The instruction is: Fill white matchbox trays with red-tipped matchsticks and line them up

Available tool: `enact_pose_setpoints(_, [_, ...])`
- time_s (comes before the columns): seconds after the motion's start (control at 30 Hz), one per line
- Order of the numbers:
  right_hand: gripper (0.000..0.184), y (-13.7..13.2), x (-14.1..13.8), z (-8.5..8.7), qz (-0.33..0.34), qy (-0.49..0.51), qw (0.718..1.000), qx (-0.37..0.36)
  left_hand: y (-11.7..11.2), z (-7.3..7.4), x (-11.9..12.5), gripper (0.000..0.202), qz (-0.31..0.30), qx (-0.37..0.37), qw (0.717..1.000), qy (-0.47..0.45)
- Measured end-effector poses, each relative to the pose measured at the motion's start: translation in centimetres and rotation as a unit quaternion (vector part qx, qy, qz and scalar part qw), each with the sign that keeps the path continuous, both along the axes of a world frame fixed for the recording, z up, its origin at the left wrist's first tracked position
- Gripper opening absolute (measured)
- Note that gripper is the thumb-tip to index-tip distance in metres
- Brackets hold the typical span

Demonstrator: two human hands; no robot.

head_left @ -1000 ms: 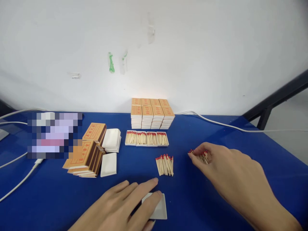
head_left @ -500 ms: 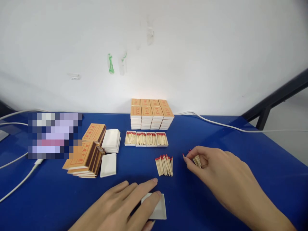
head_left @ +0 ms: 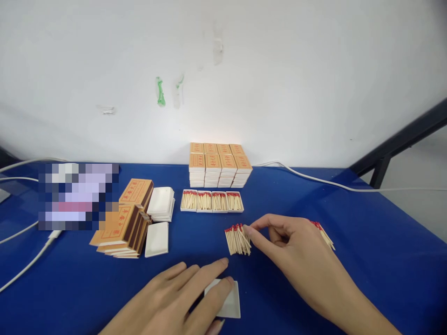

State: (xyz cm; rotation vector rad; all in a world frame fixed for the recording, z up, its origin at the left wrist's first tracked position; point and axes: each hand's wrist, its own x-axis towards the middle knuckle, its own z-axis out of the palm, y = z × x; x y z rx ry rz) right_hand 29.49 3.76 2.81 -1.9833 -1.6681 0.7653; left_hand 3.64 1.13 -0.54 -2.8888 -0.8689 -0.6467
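At the front, my left hand [head_left: 174,298] lies over a white matchbox tray [head_left: 232,304], its fingers stretched across and its thumb at the near side, holding the tray between them. My right hand [head_left: 289,256] has thumb and forefinger pinched together at the right edge of a small pile of red-headed matches [head_left: 237,242]. The match in that pinch is mostly hidden by the fingertips. Partly behind the right hand lies a second heap of matches [head_left: 324,235]. Behind the small pile, several trays filled with matches [head_left: 211,201] stand in a row.
Stacked orange matchboxes [head_left: 220,163] stand against the wall. More matchbox sleeves [head_left: 122,223] are piled at the left, beside white trays [head_left: 160,202] and a single white tray [head_left: 157,239]. A blurred-out object [head_left: 78,195] and white cables [head_left: 31,265] lie farther left.
My right hand has moved left from the second heap to the small pile, carrying a match. That heap is now uncovered on its right side. My left hand and the tray have stayed put.
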Motion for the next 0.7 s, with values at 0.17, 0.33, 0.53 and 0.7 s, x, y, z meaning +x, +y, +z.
enact_pose_setpoints(0.17, [0.051, 0.2, 1.6, 0.6, -0.049, -0.071, 0.996, 0.038, -0.1, -0.3, -0.3, 0.045, -0.002, 0.006, 1.000, 0.000])
enact_pose_setpoints(0.33, [0.044, 0.6, 3.7, 1.5, -0.109, -0.249, 0.962, 0.029, -0.2, -0.3, -0.5, 0.042, 0.004, -0.007, 1.000, 0.008])
enact_pose_setpoints(0.53, [0.031, 0.3, 4.2, 1.1, -0.054, -0.341, 0.938, -0.015, -0.1, -0.1, -0.5, 0.040, -0.004, -0.035, 0.999, 0.019])
enact_pose_setpoints(0.7, [0.033, 0.1, 3.9, 0.4, -0.007, -0.350, 0.937, 0.010, -0.3, -0.2, -0.3, 0.040, -0.003, -0.019, 1.000, 0.010])
